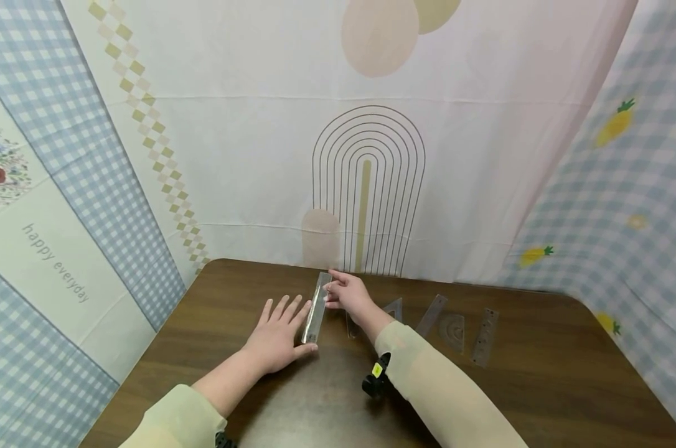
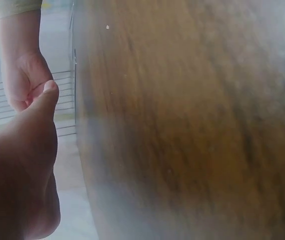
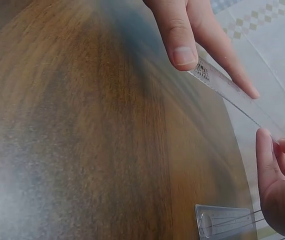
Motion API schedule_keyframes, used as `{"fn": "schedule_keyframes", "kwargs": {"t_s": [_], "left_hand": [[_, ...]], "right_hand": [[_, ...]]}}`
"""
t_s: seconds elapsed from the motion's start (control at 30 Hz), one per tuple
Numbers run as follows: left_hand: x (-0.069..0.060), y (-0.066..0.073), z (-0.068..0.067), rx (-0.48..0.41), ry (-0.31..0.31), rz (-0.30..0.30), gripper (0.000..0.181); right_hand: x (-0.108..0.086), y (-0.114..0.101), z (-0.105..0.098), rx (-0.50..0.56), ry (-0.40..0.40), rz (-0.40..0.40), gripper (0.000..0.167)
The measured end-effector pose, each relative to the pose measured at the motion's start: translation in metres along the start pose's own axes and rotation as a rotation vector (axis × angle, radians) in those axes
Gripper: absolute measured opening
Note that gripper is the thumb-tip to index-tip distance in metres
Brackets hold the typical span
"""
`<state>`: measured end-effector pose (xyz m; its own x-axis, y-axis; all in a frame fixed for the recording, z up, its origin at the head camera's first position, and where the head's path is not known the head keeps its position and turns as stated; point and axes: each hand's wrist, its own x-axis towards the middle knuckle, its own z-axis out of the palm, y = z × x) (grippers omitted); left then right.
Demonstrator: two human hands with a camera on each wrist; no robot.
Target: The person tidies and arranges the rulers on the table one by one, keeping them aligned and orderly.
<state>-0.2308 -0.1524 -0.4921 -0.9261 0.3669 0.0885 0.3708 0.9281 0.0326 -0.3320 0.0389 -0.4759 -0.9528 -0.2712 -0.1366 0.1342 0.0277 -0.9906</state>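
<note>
A clear ruler (image 1: 315,314) lies slanted on the wooden table, its near end with a small printed patch (image 3: 202,73). My left hand (image 1: 276,339) is spread flat at its left side, forefinger at the long edge and thumb by the near end. My right hand (image 1: 349,297) pinches the right edge toward the far end with bent fingers. In the left wrist view my left hand (image 2: 27,160) partly covers my right hand (image 2: 27,80). The right wrist view has my left hand (image 3: 182,32) above and my right hand (image 3: 282,185) lower right.
Right of the hands lie a clear triangle (image 1: 395,308), partly behind my right wrist, another clear ruler (image 1: 431,315), a protractor (image 1: 452,331) and a clear strip with holes (image 1: 485,338). Patterned cloth (image 1: 259,155) hangs behind the table (image 1: 539,361).
</note>
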Motion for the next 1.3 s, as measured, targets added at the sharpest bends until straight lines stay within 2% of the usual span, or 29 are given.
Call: {"fn": "schedule_keyframes", "kwargs": {"t_s": [0.27,0.53,0.83,1.3], "left_hand": [[-0.004,0.001,0.0,-0.014,0.021,0.033,0.1],[-0.007,0.008,-0.007,-0.036,0.041,0.074,0.099],[-0.016,0.019,-0.017,0.005,-0.01,0.081,0.102],[-0.031,0.028,-0.016,-0.013,0.01,0.125,0.107]], "right_hand": [[-0.011,-0.004,0.0,-0.015,-0.035,0.001,0.05],[-0.022,-0.007,-0.006,-0.012,-0.021,0.001,0.05],[-0.037,-0.005,-0.01,-0.026,-0.034,0.009,0.05],[-0.063,0.0,-0.01,-0.027,-0.05,0.009,0.051]]}}
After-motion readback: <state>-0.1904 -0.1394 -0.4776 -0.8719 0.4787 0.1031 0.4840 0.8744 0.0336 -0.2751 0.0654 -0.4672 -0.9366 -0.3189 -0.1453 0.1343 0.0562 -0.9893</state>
